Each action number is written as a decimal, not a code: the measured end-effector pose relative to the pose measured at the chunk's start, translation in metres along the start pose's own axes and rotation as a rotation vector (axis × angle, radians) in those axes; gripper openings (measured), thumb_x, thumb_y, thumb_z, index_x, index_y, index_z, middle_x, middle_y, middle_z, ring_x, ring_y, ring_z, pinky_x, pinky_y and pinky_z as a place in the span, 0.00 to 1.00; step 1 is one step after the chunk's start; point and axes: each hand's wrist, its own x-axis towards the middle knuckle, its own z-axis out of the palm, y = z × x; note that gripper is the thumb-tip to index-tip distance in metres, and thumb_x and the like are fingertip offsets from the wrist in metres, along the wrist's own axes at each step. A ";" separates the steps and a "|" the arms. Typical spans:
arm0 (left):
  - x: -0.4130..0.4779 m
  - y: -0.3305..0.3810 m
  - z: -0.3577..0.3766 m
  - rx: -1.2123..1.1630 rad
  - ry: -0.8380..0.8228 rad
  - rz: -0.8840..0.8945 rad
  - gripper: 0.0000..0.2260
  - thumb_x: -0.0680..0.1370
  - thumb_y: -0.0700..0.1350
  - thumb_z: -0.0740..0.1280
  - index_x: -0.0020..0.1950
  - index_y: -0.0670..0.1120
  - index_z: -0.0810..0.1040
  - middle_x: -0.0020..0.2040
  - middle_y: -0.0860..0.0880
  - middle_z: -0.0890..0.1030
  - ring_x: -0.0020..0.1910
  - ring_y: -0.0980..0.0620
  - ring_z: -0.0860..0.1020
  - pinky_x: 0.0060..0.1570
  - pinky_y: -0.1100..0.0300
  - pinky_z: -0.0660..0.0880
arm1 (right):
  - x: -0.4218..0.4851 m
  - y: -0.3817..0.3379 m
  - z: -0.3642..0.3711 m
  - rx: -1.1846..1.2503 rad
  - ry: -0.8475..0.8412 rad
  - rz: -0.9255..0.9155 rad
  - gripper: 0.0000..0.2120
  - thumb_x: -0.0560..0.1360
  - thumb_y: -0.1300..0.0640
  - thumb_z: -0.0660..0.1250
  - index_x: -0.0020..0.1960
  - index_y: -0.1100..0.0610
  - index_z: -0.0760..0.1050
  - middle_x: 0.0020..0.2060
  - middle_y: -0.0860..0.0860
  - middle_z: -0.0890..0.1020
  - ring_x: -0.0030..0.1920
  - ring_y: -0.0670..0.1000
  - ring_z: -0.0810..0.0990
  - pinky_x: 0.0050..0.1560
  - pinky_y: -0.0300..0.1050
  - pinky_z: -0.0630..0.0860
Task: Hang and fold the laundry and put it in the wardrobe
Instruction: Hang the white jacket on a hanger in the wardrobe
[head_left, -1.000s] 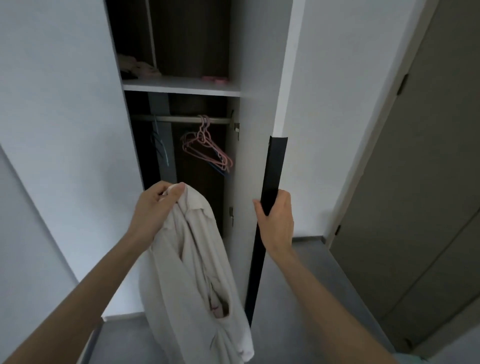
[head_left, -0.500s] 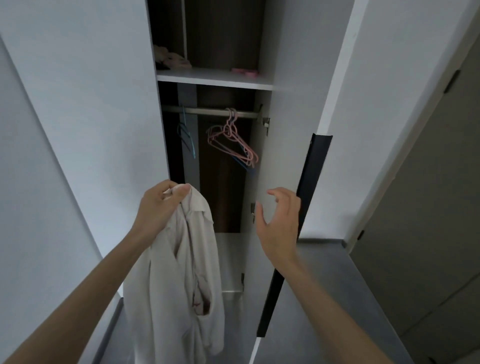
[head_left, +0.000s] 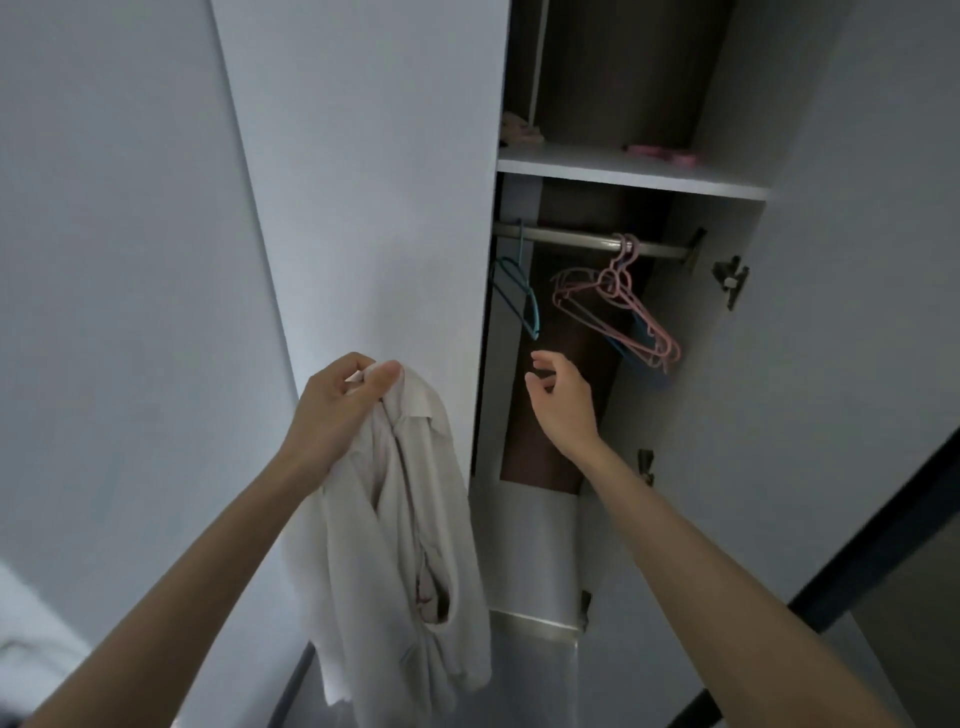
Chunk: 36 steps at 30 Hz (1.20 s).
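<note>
1. Since the wardrobe (head_left: 696, 395) stands open, access is done; no garment hangs inside.
2. Shirt (head_left: 405, 519), off-white, dangles outside it, unhangered, collar gripped by left hand (head_left: 337, 400).
3. Pink hangers (head_left: 613, 296) sit bare on rail (head_left: 571, 240).
4. Right hand (head_left: 558, 395), empty, fingers loosely curled, hovers near them.

In the open wardrobe (head_left: 363, 208) the shelf (head_left: 623, 174) sat above the rail (head_left: 571, 240), with a lone hanger (head_left: 524, 296) at its left end and a bunch of hangers (head_left: 618, 296) toward the right, while the left hand (head_left: 337, 410) held the shirt (head_left: 405, 519) out front, left of the opening, and the right hand (head_left: 561, 400) hovered below the hangers.
</note>
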 end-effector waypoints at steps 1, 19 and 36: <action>0.005 -0.004 -0.006 -0.009 0.007 -0.015 0.14 0.76 0.53 0.67 0.42 0.41 0.76 0.33 0.53 0.76 0.32 0.59 0.72 0.39 0.64 0.68 | 0.012 -0.005 0.011 0.022 -0.015 0.004 0.17 0.79 0.57 0.61 0.67 0.56 0.69 0.63 0.52 0.74 0.59 0.49 0.75 0.58 0.40 0.71; 0.090 -0.049 -0.029 0.114 0.115 -0.111 0.13 0.76 0.49 0.67 0.42 0.39 0.76 0.32 0.51 0.73 0.32 0.59 0.69 0.33 0.72 0.65 | 0.187 0.005 0.122 0.247 0.047 0.186 0.23 0.78 0.54 0.64 0.70 0.59 0.64 0.63 0.54 0.76 0.62 0.55 0.75 0.57 0.45 0.72; 0.020 -0.034 -0.078 0.156 0.419 -0.132 0.14 0.76 0.50 0.68 0.41 0.39 0.75 0.33 0.49 0.74 0.32 0.56 0.70 0.35 0.65 0.67 | 0.093 -0.017 0.132 0.040 0.208 -0.145 0.14 0.77 0.47 0.63 0.45 0.58 0.67 0.36 0.52 0.74 0.33 0.51 0.72 0.31 0.43 0.63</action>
